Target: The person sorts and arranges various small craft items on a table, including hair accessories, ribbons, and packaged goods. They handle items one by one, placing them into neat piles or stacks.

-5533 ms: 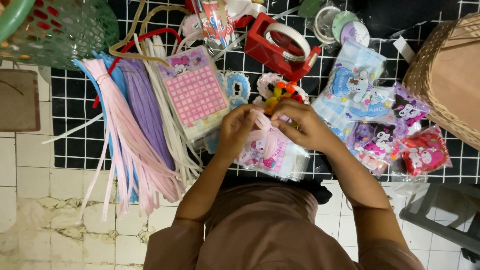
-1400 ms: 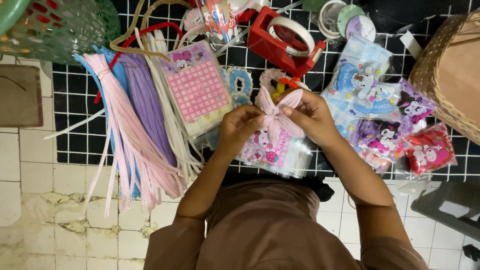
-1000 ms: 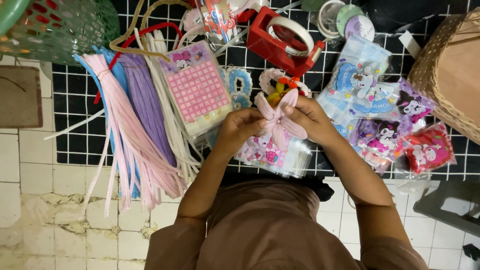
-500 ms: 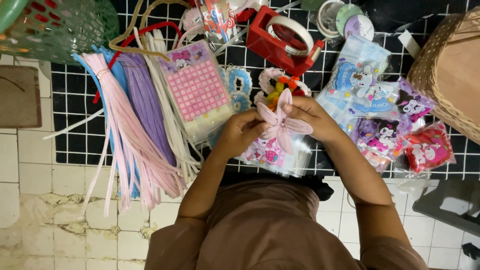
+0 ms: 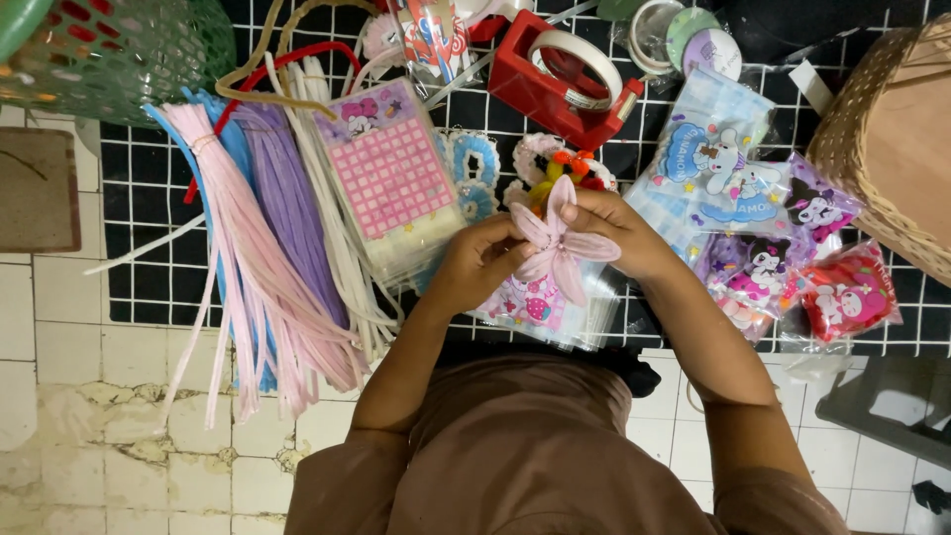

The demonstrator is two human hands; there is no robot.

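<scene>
Both my hands hold a pink flower [image 5: 561, 246] made of fuzzy wire loops, above a stack of clear printed bags [image 5: 540, 307]. My left hand [image 5: 477, 263] pinches the flower's left side. On the flower's right side, the fingers of my right hand [image 5: 622, 230] are closed on a petal. Several petals spread out between the fingers. Bundles of pink [image 5: 248, 277], purple [image 5: 287, 203] and white [image 5: 332, 248] fuzzy wires lie to the left on the black grid mat [image 5: 149, 198].
A pink grid-patterned packet [image 5: 391, 178] lies beside the wires. Behind are a red tape dispenser [image 5: 560, 84], small round tins [image 5: 693, 35] and crocheted pieces [image 5: 475, 173]. Cartoon-printed bags [image 5: 753, 218] lie right, a wicker basket [image 5: 892, 159] far right, a green mesh basket [image 5: 109, 50] top left.
The pink wire went from a bunched loop to a bow shape, and now to a spread flower with several petals. My hands stayed in place, working the petals apart.
</scene>
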